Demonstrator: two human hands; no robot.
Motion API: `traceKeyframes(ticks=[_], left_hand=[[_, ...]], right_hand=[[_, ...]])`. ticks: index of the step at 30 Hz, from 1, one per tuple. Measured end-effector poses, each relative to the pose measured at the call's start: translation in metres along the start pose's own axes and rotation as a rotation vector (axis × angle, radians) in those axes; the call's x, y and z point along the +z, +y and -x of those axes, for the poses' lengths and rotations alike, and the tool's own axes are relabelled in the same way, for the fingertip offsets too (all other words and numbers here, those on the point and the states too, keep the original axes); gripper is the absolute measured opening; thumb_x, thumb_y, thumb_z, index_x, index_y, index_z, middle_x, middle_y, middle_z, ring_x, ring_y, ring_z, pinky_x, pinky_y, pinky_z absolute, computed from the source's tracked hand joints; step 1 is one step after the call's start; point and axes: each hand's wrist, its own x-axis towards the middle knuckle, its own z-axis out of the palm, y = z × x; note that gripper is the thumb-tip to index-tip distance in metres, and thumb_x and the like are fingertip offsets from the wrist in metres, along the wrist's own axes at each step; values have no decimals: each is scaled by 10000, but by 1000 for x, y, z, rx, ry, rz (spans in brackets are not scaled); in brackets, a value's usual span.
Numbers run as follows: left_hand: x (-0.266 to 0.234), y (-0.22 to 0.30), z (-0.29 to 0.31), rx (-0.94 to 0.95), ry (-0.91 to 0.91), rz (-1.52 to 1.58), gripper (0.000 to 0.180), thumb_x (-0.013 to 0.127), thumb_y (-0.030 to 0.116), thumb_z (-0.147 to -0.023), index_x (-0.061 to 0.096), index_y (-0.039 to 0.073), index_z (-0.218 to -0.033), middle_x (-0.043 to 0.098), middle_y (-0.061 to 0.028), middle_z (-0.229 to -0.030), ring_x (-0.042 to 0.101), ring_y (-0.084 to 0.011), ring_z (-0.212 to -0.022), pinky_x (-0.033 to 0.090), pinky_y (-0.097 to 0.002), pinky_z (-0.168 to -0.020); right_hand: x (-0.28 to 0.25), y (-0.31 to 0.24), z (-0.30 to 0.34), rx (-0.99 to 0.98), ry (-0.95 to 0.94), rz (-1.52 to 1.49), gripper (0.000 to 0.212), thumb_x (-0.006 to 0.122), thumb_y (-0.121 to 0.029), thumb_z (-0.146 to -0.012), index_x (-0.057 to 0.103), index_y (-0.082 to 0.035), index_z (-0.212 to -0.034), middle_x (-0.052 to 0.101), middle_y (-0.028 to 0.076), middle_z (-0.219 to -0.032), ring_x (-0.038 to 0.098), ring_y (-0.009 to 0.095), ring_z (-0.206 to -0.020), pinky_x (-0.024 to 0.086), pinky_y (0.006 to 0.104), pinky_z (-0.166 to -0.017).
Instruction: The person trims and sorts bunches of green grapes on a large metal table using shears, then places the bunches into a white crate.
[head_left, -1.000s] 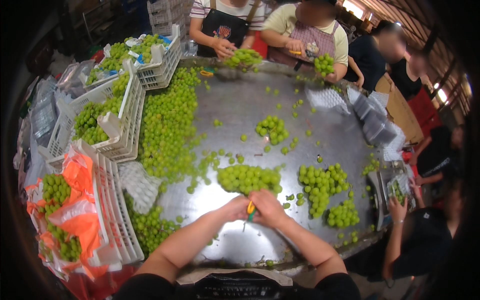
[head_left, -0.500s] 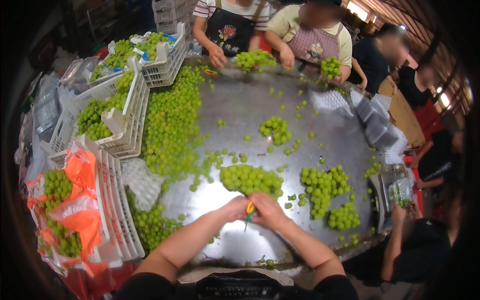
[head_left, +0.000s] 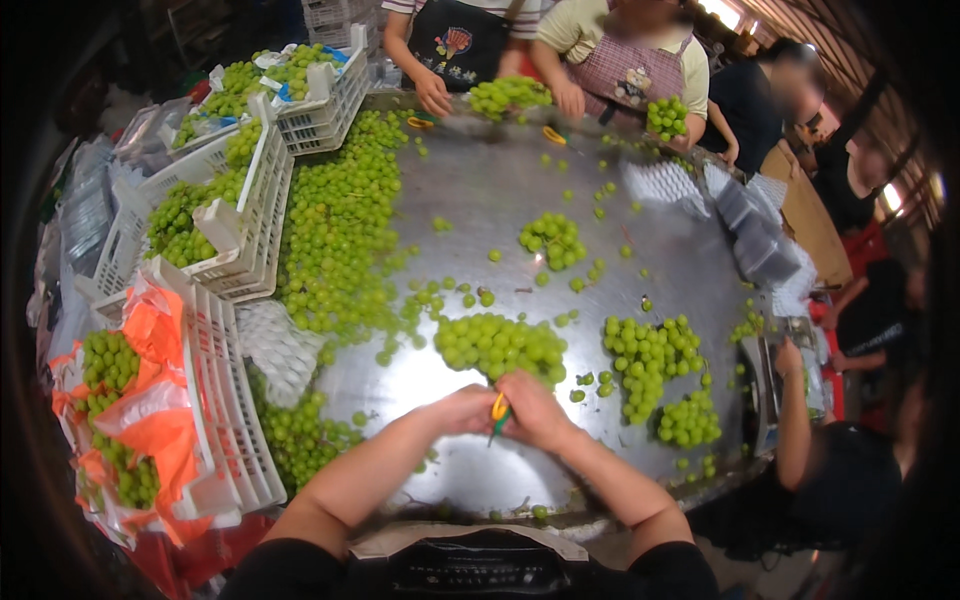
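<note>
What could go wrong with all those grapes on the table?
The yellow-and-green tool sits right by the person's right fingers; if its tip is sharp, it might nick skin.

Some grapes could come off the big bunch just in front of the hands.

Loose grapes lie beside that bunch on the smooth metal table, so a bump might send some rolling.
</note>
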Motion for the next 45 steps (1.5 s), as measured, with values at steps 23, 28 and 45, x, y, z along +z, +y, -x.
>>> traceKeyframes(ticks=[23,28,45], left_hand=[[9,-5,9,49,89,-25,161,501,171,-864,614,72,-807,617,-42,-717,582,-118,-638,418,-221,-548],[8,-7,8,61,92,-7,170,499,180,-864,605,75,-783,613,-39,-697,576,-119,-618,406,-222,-527],[0,-16,50,-69,64,-686,263,598,287,-813,639,36,-878,645,-90,-734,617,-191,-659,488,-306,-606]], right_hand=[[-6,-9,-2,39,-93,55,575,739,-52,-541,498,-30,-1062,544,142,-1029,556,310,-936,488,359,-793],[-7,-9,-3,37,-109,72,515,731,-70,-562,509,-43,-1026,553,123,-1014,569,290,-915,502,340,-756],[-9,-45,23,26,-286,133,807,769,-242,-637,358,5,-1286,377,222,-1326,349,397,-1244,299,487,-1037]])
